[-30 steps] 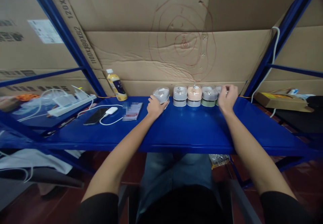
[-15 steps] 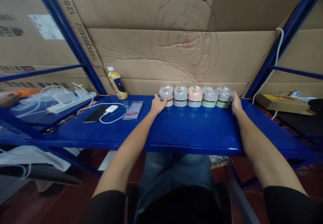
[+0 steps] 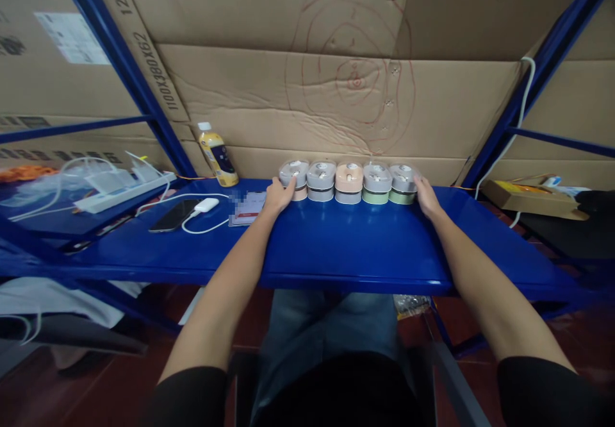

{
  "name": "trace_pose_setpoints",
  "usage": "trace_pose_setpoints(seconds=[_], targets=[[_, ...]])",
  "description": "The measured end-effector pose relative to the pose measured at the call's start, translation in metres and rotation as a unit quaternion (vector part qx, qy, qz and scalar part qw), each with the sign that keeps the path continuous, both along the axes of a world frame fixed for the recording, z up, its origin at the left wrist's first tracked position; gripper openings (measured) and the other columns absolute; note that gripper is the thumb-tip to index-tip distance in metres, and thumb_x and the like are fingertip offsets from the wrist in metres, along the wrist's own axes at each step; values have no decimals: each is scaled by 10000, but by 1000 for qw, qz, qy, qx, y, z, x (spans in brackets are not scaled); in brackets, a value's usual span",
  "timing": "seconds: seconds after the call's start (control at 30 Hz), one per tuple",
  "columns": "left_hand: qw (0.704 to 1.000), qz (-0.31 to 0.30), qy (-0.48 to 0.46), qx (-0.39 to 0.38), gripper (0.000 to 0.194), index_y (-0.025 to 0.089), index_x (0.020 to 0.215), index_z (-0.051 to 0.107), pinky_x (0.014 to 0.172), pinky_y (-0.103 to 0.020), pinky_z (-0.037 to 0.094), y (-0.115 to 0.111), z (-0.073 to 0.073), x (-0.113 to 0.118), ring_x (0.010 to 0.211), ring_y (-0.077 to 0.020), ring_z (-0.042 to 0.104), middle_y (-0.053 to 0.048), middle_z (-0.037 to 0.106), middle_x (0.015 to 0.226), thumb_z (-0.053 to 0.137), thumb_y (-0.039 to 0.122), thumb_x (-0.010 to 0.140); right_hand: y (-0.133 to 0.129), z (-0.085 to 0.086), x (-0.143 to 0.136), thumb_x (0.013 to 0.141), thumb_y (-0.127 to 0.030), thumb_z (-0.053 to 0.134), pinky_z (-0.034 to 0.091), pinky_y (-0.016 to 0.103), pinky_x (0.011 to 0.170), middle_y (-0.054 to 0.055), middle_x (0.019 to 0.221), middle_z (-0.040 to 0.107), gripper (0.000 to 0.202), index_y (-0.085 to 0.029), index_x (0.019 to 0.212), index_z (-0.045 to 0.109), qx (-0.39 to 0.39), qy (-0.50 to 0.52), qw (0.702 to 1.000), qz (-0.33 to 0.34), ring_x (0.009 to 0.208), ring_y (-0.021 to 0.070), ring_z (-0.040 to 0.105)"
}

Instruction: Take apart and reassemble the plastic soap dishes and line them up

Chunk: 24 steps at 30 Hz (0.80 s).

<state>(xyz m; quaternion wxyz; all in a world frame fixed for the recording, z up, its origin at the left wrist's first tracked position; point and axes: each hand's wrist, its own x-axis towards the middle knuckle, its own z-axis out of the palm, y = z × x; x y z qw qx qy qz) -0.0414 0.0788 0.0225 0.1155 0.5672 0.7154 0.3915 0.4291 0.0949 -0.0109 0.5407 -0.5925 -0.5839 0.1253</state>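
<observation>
A row of small rounded lidded containers (image 3: 348, 175), stacked two high, stands against the cardboard at the back of the blue shelf (image 3: 355, 247). The upper ones are grey and peach under clear covers; lower ones are peach, grey and green. At the row's left end, my left hand (image 3: 280, 196) grips the end stack (image 3: 294, 174), its thumb across the front. My right hand (image 3: 426, 197) is against the outer side of the right end stack (image 3: 402, 178), and its far fingers are partly hidden. The row is squeezed between both hands.
Left of my left hand lie a phone with its screen lit (image 3: 247, 209), a dark phone (image 3: 173, 216) and a white charging piece (image 3: 206, 205) with a cable. A yellow bottle (image 3: 218, 158) stands behind them. Blue posts (image 3: 552, 81) frame the shelf; an open carton (image 3: 533, 197) sits at right.
Both hands and the whole container row have shifted left along the shelf, nearer the lit phone. The view has also moved slightly.
</observation>
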Motion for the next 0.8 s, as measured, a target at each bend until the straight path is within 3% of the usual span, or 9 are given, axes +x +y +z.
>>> trace_pose_setpoints(seconds=[0.13, 0.27, 0.37, 0.43, 0.6, 0.73, 0.8], targets=[[1000, 14, -4, 5, 646, 49, 1326, 567, 1146, -523, 461, 0, 1, -5, 1414, -465, 571, -345, 639, 1425, 513, 611, 1012, -3, 0, -11, 864, -718, 632, 446, 485, 1187, 210, 1507, 636, 880, -134, 1516, 538, -54, 45, 998, 1, 1379, 352, 612], [999, 27, 4, 40, 625, 41, 1384, 501, 1184, -535, 423, -4, 1, -1, 1447, -450, 529, -342, 584, 1477, 532, 543, 1013, -7, 3, -20, 701, -729, 804, 403, 520, 1227, 275, 1605, 518, 1191, -75, 1610, 398, -40, -11, 998, -45, 1473, 415, 520], [989, 51, 35, 132, 544, 59, 1357, 501, 1206, -571, 380, -10, 2, 8, 1439, -448, 497, -325, 561, 1447, 596, 432, 973, -11, 7, -24, 609, -747, 865, 367, 571, 1247, 298, 1669, 416, 1409, -64, 1682, 259, -18, -73, 995, -58, 1533, 461, 434], [974, 42, 60, 215, 426, 109, 1270, 546, 1168, -579, 414, -14, 3, 17, 1353, -432, 542, -277, 588, 1354, 630, 360, 936, -14, 11, -27, 603, -755, 870, 384, 604, 1225, 303, 1654, 435, 1436, -77, 1699, 236, -16, -102, 992, -69, 1515, 489, 447], [939, -79, 100, 319, 137, 201, 1066, 578, 1014, -490, 513, -25, 5, 41, 1105, -321, 627, -151, 625, 1143, 592, 255, 941, -20, 17, -33, 653, -730, 859, 452, 615, 1156, 277, 1541, 581, 1284, -143, 1674, 348, -48, -119, 987, -94, 1425, 505, 545], [916, -201, 130, 323, 21, 209, 922, 578, 911, -418, 524, -35, 7, 56, 941, -256, 633, -92, 651, 961, 572, 223, 936, -23, 21, -29, 644, -707, 867, 464, 604, 1152, 243, 1509, 619, 1195, -166, 1624, 445, -42, -89, 989, -112, 1406, 478, 569], [908, -254, 133, 307, 89, 212, 840, 572, 833, -379, 517, -40, 7, 61, 847, -228, 621, -65, 645, 867, 575, 229, 927, -24, 25, -24, 635, -701, 869, 452, 598, 1169, 236, 1496, 628, 1170, -151, 1593, 482, -29, -53, 989, -131, 1404, 460, 572]])
